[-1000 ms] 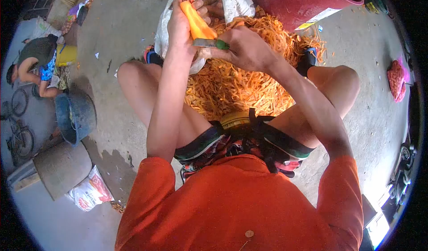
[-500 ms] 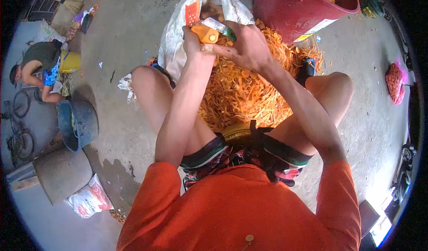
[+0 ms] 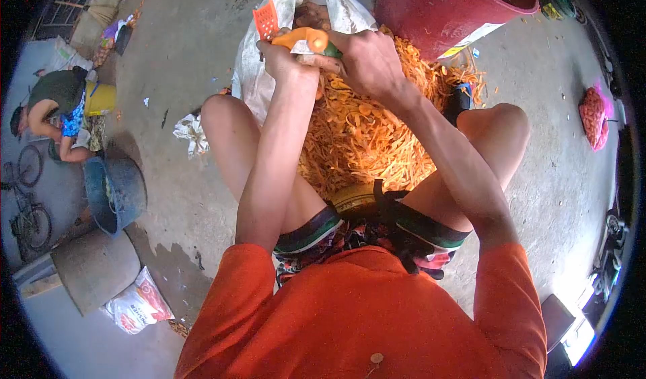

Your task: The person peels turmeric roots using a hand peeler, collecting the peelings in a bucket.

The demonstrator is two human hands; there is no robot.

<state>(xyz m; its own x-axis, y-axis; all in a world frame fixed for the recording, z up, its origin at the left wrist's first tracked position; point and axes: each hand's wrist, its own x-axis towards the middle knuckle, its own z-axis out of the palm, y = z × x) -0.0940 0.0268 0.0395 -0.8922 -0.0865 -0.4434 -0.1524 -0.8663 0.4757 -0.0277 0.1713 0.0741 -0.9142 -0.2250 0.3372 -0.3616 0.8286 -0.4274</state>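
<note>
A: Item one, and its location?
B: Peeled carrot [image 3: 296, 38], one, orange, with its rounded end facing right. It is resting in the left hand [image 3: 285, 60], in front of the mouth of a white sack [image 3: 254, 83].

A: State of the left grip?
B: Narrow; the hand is holding the carrot. An orange perforated tool [image 3: 266, 21] is jutting up beside it, its lower part hidden.

A: The right hand [image 3: 371, 62]?
B: It is gripping a knife by its green handle [image 3: 331, 50], fingers folded tight. The pale blade [image 3: 303, 47] is lying along the carrot's near side; whether it is biting in, I cannot tell. The thumb is extending toward the left hand.

A: Adjacent stock?
B: Unpeeled carrots [image 3: 313, 17], brownish, are showing inside the sack. A heap of orange peelings [image 3: 367, 140] is spreading between the knees. A maroon tub [image 3: 431, 19], with orange pieces inside, is standing beyond the heap, to the right.

A: Outlying entries?
B: A blue tub [image 3: 128, 194] is standing at left, near another person [image 3: 57, 99], who is bending beside a yellow bucket [image 3: 101, 100]. A pink mesh bag [image 3: 595, 120] is lying far right on the concrete floor [image 3: 202, 62].
</note>
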